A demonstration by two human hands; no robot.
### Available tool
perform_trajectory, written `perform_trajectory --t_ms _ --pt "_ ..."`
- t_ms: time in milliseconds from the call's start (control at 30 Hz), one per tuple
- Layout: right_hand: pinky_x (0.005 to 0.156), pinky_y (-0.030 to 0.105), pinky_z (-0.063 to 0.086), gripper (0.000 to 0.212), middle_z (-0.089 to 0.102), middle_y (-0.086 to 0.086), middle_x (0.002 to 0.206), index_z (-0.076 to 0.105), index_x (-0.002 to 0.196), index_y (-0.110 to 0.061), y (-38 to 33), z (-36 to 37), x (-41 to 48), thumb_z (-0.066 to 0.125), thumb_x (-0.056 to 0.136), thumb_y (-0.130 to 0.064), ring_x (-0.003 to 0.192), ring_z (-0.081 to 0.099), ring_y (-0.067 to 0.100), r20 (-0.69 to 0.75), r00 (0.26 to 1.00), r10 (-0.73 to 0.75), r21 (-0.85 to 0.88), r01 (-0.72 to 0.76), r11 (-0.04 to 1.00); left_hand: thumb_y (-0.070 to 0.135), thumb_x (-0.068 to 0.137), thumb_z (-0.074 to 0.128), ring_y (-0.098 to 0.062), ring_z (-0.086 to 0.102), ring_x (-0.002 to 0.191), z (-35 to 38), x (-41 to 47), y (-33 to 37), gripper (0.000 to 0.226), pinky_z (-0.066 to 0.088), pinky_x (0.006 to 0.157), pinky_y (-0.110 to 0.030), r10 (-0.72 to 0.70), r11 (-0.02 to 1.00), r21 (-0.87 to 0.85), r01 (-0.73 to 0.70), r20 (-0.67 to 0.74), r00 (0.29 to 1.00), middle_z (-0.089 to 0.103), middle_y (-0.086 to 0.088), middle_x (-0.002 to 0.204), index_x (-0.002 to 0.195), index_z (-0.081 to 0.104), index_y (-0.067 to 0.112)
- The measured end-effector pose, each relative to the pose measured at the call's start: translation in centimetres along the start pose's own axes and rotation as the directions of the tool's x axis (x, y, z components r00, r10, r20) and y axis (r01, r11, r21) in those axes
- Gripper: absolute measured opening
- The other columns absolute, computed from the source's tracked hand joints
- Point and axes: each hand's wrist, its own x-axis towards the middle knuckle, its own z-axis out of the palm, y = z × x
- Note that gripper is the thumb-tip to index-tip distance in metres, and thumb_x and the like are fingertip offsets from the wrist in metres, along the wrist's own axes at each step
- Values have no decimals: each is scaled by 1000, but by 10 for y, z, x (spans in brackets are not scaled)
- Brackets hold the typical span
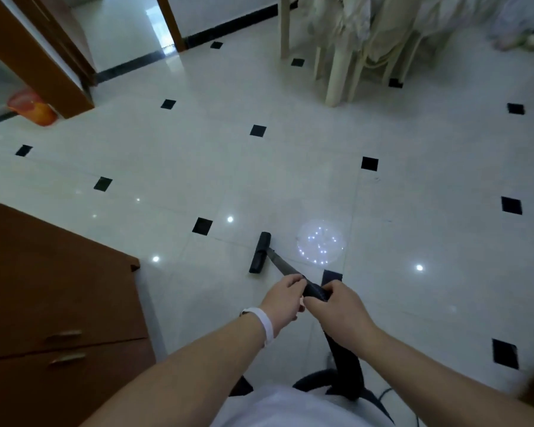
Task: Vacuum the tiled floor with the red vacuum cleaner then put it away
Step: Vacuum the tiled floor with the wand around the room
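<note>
Head view looks down on a glossy white tiled floor (pixel 290 155) set with small black square insets. The left hand (pixel 282 298) and the right hand (pixel 336 306) both hold the vacuum cleaner's slim black wand (pixel 282 263). Their fingers are curled round its upper end, the left hand just ahead of the right and the two close together. A white wristband (pixel 267 326) circles the left wrist.

The wand slopes down and forward to a flat black floor nozzle (pixel 260 252), which rests on the tiles in the lower middle of the room, near a black inset. Just right of the nozzle, a round ceiling-light reflection (pixel 320 245) glints on the floor. From under the right hand a thick black hose (pixel 346 362) drops toward the person's white shirt (pixel 290 408) and curves along the floor there.

A brown wooden cabinet (pixel 59 288) with two metal-handled drawers stands at the lower left, well apart from the nozzle. Cream plastic chair legs (pixel 335 75) stand at the far right, with pale cloth draped above. A blurred orange-red object (pixel 33 107) sits by a brown door frame (pixel 59 72) at the far left.
</note>
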Motion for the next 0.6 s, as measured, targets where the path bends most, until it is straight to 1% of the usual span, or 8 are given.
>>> perform_trajectory --t_ms 100,167,233,333,367,500,533,600 --pt "65 37 52 25 67 4 78 58 89 -18 -28 47 4 66 76 -38 70 65 20 -67 996 54 -2 -55 999 32 97 39 -16 59 81 -53 14 -12 34 44 60 -23 10 1000 3 -10 113 994 62 -1 117 130 48 28" --pt "66 37 53 22 67 4 77 57 89 -19 -50 75 3 65 77 -36 70 66 22 -93 992 87 -27 -90 996 32 98 38 -16 60 84 -88 22 -21 37 45 61 -22 21 1000 12 -23 171 985 61 -1 117 135 44 28" --pt "65 36 53 22 67 3 77 57 90 -20 -71 98 3 64 78 -37 70 67 22 -110 988 113 -63 -120 991 34 97 39 -17 61 88 -117 28 -29 39 48 67 -25 42 997 55 -54 203 978 61 1 116 136 44 30" --pt "66 36 54 24 67 2 78 56 92 -19 -95 123 4 60 80 -40 70 68 22 -109 984 140 -129 -154 980 36 95 40 -18 60 103 -153 34 -38 41 49 92 -35 103 980 138 -141 254 962 58 1 127 136 45 33" --pt "65 35 52 24 67 2 78 55 93 -19 -102 129 6 58 82 -40 71 67 21 -106 984 141 -174 -158 972 34 96 40 -18 59 104 -163 34 -38 40 48 95 -35 125 974 152 -170 265 956 57 1 128 136 45 33" --pt "63 32 47 24 65 0 80 55 94 -17 -125 145 15 56 84 -39 72 63 18 -124 981 148 -313 -180 932 28 96 45 -12 54 97 -194 34 -38 46 49 84 -28 188 934 237 -269 314 931 47 5 131 141 39 35" --pt "63 32 48 26 65 0 80 55 93 -17 -129 149 16 56 83 -41 71 62 18 -122 979 164 -323 -195 926 29 95 46 -9 52 100 -200 35 -39 49 47 85 -26 203 908 285 -306 339 919 43 5 135 142 37 35" --pt "61 31 47 30 64 -1 79 54 89 -17 -132 157 19 57 80 -45 69 61 17 -124 973 193 -343 -225 912 33 93 48 -11 49 114 -211 41 -42 52 43 96 -27 233 854 359 -376 382 894 37 5 144 143 33 37"
